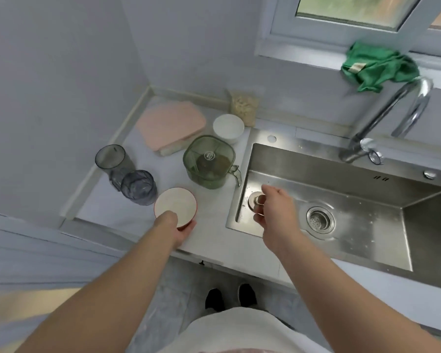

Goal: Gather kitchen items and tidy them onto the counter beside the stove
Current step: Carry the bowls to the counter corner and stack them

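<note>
- Your left forearm (107,284) and right forearm (341,284) are bare from the lower edge of the view up to the wrist.
- Your left grip (175,226) and right grip (275,207) are bare hands.
- On your front you wear a plain white garment (229,329), which shows as a rounded patch at the bottom middle. Its kind cannot be told.
- A thin pinkish strip (239,350) shows at its lowest edge.
- On your feet are dark, rounded shoes: the left shoe (214,299) and right shoe (247,294), both black and blurred.
</note>
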`<control>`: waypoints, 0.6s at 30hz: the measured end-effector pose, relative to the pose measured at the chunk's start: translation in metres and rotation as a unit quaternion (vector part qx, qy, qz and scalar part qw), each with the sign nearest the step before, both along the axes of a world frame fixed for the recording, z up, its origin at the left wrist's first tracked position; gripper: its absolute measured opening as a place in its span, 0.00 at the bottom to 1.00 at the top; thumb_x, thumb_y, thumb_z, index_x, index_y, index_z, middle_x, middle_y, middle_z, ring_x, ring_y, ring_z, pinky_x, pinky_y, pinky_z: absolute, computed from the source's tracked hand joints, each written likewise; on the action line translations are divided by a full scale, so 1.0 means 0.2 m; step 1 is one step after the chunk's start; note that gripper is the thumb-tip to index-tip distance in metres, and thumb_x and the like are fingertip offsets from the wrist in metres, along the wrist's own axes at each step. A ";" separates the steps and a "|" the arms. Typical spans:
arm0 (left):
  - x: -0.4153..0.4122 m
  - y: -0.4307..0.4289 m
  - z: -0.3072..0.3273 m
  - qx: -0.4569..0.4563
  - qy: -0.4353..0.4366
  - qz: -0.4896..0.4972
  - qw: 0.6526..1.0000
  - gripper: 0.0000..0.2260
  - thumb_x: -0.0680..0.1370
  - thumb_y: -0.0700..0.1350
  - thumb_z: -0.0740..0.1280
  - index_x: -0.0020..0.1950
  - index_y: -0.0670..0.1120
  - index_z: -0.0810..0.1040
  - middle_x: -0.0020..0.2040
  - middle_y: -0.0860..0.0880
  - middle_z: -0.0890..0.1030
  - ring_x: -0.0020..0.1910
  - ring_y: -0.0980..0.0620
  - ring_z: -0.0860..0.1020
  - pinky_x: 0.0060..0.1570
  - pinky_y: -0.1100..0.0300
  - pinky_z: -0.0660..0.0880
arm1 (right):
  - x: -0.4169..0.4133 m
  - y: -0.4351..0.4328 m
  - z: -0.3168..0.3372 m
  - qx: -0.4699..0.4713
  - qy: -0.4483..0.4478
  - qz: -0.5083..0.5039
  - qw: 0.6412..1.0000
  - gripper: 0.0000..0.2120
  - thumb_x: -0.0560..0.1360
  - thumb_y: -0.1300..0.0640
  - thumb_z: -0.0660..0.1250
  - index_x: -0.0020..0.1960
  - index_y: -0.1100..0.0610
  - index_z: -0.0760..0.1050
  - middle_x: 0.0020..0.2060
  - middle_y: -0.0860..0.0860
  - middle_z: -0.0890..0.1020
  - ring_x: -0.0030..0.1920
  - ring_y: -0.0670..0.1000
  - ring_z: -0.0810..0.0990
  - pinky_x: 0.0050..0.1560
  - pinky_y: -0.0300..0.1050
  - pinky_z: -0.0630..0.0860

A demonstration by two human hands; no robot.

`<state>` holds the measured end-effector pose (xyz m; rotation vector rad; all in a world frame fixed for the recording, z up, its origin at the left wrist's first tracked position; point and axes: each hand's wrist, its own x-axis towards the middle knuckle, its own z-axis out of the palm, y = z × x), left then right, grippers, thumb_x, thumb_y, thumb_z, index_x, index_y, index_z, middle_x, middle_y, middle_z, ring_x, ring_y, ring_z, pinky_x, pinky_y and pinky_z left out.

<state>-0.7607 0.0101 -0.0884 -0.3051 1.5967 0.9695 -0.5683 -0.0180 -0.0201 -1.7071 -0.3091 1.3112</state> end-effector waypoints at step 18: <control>0.13 0.17 0.39 0.098 -0.072 -0.070 0.990 0.14 0.79 0.27 0.54 0.63 0.36 0.66 0.55 0.33 0.77 0.44 0.32 0.82 0.37 0.45 0.83 | 0.16 1.32 -0.46 -0.053 -0.090 0.152 0.983 0.11 0.81 0.55 0.58 0.41 0.57 0.69 0.37 0.55 0.76 0.31 0.52 0.76 0.30 0.42 0.69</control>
